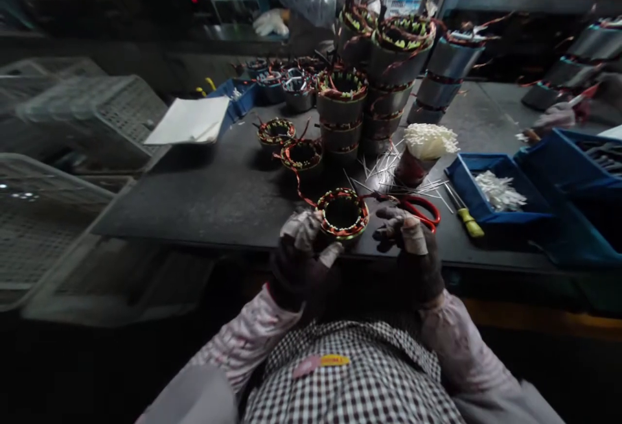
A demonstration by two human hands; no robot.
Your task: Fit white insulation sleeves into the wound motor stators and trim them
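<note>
Gloved left hand and right hand grip a wound stator from both sides at the table edge, lower centre; red scissors lie beside it.

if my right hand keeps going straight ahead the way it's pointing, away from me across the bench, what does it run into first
Most likely the red-handled scissors, lying just beyond the right hand on the black bench. Past them stands the cup of white sticks. Depth is hard to judge from this one view.
</note>
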